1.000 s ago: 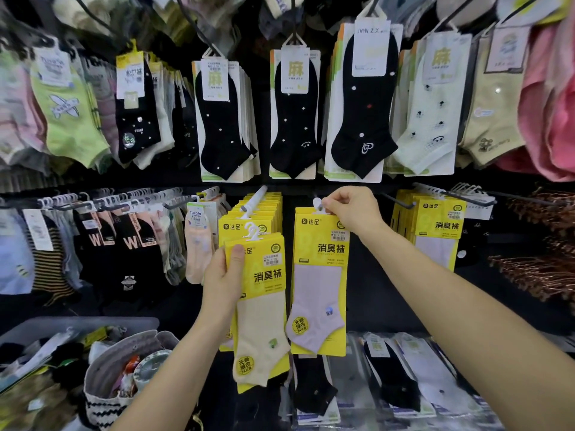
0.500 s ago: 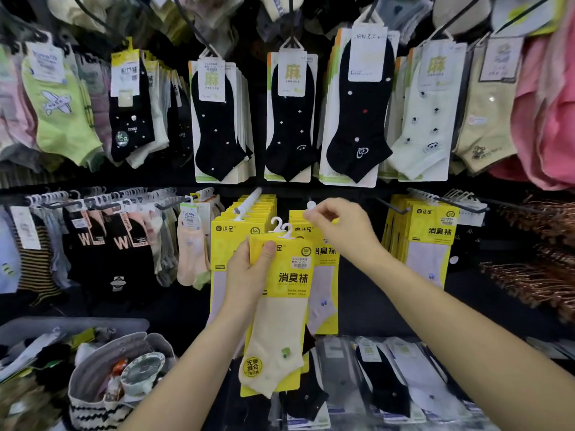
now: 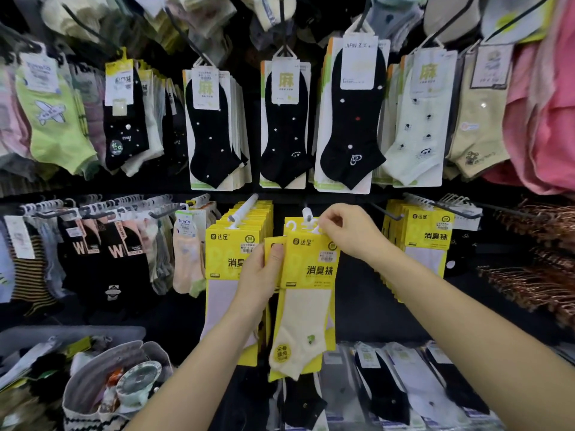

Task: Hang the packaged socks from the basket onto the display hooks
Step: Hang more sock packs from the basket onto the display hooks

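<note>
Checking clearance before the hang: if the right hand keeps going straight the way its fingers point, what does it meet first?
Probably the white hook tip, just beyond the right hand pinching the pack's hanger; depth is unclear.

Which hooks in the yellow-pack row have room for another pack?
The centre hook, tip bare, beside the right hand. The left hook is packed to its tip; the right hook looks full. The left hand holds the cream-sock pack.
</note>
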### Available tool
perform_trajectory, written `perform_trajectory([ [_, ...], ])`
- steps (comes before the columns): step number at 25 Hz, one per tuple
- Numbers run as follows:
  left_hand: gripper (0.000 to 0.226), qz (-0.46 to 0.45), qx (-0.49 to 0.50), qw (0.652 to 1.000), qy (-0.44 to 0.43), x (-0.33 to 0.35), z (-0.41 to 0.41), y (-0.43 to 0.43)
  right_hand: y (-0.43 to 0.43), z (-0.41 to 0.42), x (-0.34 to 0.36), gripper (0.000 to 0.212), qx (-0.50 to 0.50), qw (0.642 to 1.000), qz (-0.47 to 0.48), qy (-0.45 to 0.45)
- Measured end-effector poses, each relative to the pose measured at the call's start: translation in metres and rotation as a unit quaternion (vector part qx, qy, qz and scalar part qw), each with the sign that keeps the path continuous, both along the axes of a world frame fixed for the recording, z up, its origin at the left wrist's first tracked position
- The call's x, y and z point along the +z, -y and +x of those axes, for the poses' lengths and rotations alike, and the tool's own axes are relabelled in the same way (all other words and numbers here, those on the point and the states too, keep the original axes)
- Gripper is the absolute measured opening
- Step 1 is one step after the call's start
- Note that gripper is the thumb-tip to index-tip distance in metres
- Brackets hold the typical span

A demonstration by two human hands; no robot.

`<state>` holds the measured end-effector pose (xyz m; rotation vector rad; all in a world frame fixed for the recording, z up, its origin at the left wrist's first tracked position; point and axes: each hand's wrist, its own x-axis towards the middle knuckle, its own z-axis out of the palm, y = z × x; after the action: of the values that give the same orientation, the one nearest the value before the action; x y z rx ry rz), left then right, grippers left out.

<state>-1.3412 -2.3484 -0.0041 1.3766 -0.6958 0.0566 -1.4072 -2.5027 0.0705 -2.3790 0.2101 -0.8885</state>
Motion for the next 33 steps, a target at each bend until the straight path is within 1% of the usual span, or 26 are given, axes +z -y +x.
perform_trajectory([
  [4, 0.028, -0.035, 0.100, 0.994, 0.034, 0.001, 0.008, -0.024, 0.012, 0.010, 0.013, 0.016, -0.018, 0.999, 0.040, 0.013],
  [6, 0.028, -0.039, 0.120, 0.992, 0.033, 0.001, 0.012, -0.039, 0.014, 0.019, 0.014, 0.016, -0.027, 0.998, 0.052, 0.009],
  [9, 0.021, -0.031, 0.105, 0.994, 0.005, 0.000, 0.018, -0.054, 0.011, 0.035, 0.010, 0.020, -0.040, 0.998, 0.029, -0.028],
  [13, 0.028, -0.015, 0.089, 0.996, 0.003, 0.000, 0.017, -0.053, 0.008, 0.041, 0.003, 0.021, -0.088, 0.994, -0.011, -0.068],
  [15, 0.024, -0.017, 0.077, 0.997, -0.001, 0.000, 0.011, -0.043, 0.008, 0.036, 0.003, 0.018, -0.105, 0.993, -0.032, -0.047],
  [16, 0.022, -0.016, 0.070, 0.997, -0.006, 0.000, 0.008, -0.038, 0.007, 0.031, 0.003, 0.015, -0.107, 0.994, -0.036, -0.006],
  [18, 0.021, -0.018, 0.049, 0.999, -0.008, 0.000, 0.004, -0.029, 0.000, 0.017, 0.001, 0.012, -0.065, 0.993, -0.023, 0.094],
  [19, 0.021, -0.015, 0.040, 0.999, 0.000, 0.000, 0.002, -0.024, -0.004, 0.010, -0.001, 0.012, -0.020, 0.993, -0.013, 0.112],
  [20, 0.022, -0.008, 0.032, 0.999, 0.009, 0.000, 0.000, -0.020, -0.009, 0.004, -0.004, 0.011, 0.030, 0.994, -0.005, 0.102],
  [21, 0.022, 0.002, 0.024, 1.000, 0.020, 0.000, -0.002, -0.015, -0.013, 0.000, -0.007, 0.009, 0.069, 0.995, -0.002, 0.073],
  [22, 0.021, 0.011, 0.019, 0.999, 0.029, 0.000, -0.004, -0.011, -0.015, -0.003, -0.010, 0.009, 0.091, 0.995, -0.004, 0.044],
  [24, 0.020, 0.024, 0.008, 0.999, 0.033, -0.001, -0.009, -0.003, -0.011, -0.005, -0.014, 0.011, 0.092, 0.995, -0.012, 0.021],
  [27, 0.017, 0.029, -0.012, 1.000, 0.001, -0.002, -0.012, 0.008, -0.001, -0.008, -0.014, 0.010, 0.092, 0.995, 0.031, 0.030],
  [29, 0.016, 0.042, -0.023, 0.999, -0.006, -0.001, -0.012, 0.013, 0.005, -0.008, -0.011, 0.016, 0.097, 0.995, 0.027, 0.010],
  [31, 0.014, 0.039, -0.023, 0.999, -0.014, 0.003, -0.012, 0.018, 0.009, -0.005, -0.007, 0.019, 0.067, 0.998, -0.003, -0.003],
  [33, 0.017, 0.025, 0.004, 1.000, -0.011, 0.005, -0.011, 0.022, 0.012, 0.002, 0.001, 0.016, 0.030, 0.999, -0.001, 0.019],
])
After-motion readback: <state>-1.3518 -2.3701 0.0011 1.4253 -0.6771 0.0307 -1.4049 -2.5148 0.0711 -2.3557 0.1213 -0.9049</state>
